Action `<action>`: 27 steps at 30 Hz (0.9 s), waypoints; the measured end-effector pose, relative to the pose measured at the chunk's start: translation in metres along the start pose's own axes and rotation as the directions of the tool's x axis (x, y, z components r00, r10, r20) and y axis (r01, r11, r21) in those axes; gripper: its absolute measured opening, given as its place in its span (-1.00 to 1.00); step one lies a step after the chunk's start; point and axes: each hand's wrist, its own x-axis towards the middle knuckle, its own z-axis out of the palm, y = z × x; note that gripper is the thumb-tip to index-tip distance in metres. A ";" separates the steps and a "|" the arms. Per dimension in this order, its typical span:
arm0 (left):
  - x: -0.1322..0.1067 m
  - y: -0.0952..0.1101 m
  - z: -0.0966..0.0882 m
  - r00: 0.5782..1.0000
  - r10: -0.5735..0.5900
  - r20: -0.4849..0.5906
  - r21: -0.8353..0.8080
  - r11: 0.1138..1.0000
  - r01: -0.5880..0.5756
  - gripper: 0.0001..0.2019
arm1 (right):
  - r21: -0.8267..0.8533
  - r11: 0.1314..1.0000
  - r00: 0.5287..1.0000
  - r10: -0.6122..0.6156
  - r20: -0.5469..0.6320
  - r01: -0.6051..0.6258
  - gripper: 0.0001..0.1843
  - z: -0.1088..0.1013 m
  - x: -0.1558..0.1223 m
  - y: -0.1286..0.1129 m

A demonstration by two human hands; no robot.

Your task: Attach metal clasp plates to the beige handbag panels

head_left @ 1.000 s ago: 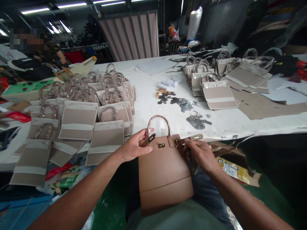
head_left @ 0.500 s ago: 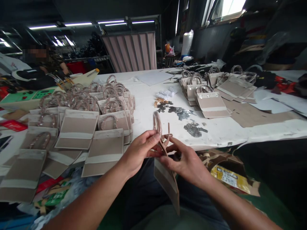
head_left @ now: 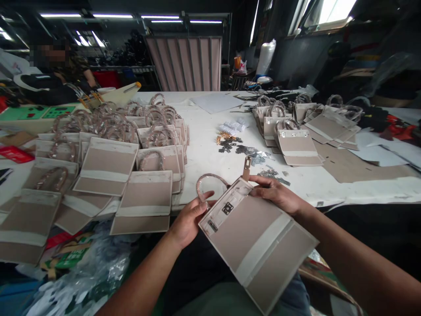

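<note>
Across my lap lies a tilted tan leather handbag panel (head_left: pixel 256 245), its beige inner face turned up. My left hand (head_left: pixel 190 221) grips its lower left side, just below a translucent pinkish loop handle (head_left: pixel 210 185). My right hand (head_left: pixel 274 193) has its fingers over the panel's upper edge, next to a tan strap tab (head_left: pixel 246 168) that sticks up past the edge. Small dark metal plates (head_left: pixel 226 208) are fixed to the inner face near the top, between my hands. The panel's lowest corner reaches toward my knees.
On the white worktable (head_left: pixel 200 166), many handled panels lie in a large pile (head_left: pixel 108 166) to my left and a smaller pile (head_left: pixel 297 147) ahead right. Loose metal fittings (head_left: pixel 243 149) lie between them. A seated person (head_left: pixel 62 74) works at the far left.
The panel has turned over, from its tan outer face with the gold clasp showing to its beige inner face. My hands have moved apart, and the handle now points left.
</note>
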 end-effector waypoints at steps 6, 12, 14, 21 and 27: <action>-0.003 -0.044 -0.019 0.982 -0.186 0.027 0.204 0.963 0.176 -0.56 | -0.323 0.946 0.997 0.060 0.056 -0.038 -0.26 -0.020 0.039 0.021; 0.010 -0.091 -0.021 0.980 -0.152 -0.127 0.082 0.983 0.163 -0.56 | -0.604 0.796 0.997 0.003 0.077 0.045 -0.26 -0.035 0.056 0.022; 0.017 -0.097 -0.018 0.980 -0.127 -0.156 0.059 0.989 0.138 -0.56 | -0.693 0.718 0.998 -0.045 0.052 0.068 -0.26 -0.039 0.059 0.013; 0.024 -0.102 0.002 0.962 -0.088 -0.260 -0.002 0.996 0.090 -0.55 | -0.701 0.713 0.840 -0.392 -0.374 0.021 -0.46 -0.034 0.028 -0.039; 0.022 -0.100 0.028 0.923 -0.180 -0.341 -0.097 0.983 0.155 -0.55 | -0.360 0.722 0.522 -0.682 -0.513 0.590 -0.79 0.006 -0.006 -0.040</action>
